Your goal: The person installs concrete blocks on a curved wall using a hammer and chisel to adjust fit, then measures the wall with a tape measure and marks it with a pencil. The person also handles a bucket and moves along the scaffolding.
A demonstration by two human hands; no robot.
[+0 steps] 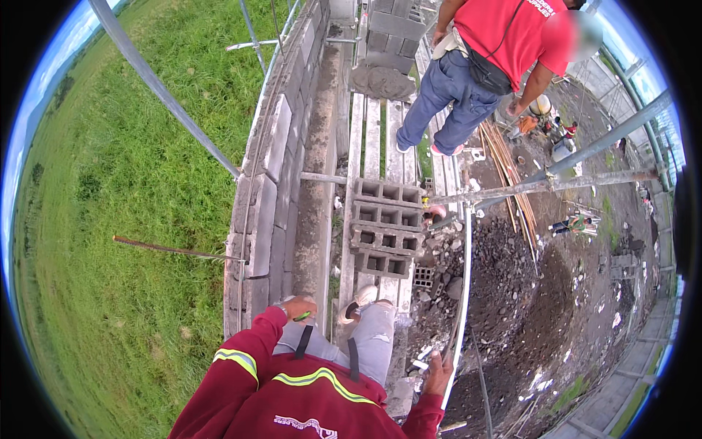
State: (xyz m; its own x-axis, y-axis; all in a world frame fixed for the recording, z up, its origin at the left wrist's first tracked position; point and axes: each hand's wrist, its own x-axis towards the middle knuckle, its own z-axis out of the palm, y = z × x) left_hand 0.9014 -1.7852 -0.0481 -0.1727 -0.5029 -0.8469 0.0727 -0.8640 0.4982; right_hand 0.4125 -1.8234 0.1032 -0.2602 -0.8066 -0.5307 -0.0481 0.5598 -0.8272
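My left hand (298, 307) is closed beside the block wall (281, 164), above my left thigh. A small bright green object (302, 317) shows at its fingers; most of it is hidden, so I cannot make out its kind. My right hand (439, 374) is at the right edge of the platform, next to the white scaffold rail (463, 285). Its fingers look curled, with a thin dark shape above them; what they hold is unclear. Ahead of my feet, several hollow concrete blocks (386, 238) lie in a row on the planks (371, 139).
A co-worker in a red shirt (504, 33) stands farther along the planks, by a mortar heap (384, 83) and stacked blocks (395, 33). A rebar (175, 250) juts out left over grass. Scaffold pipes (570, 183) cross at right, above rubble (504, 293) on lower ground.
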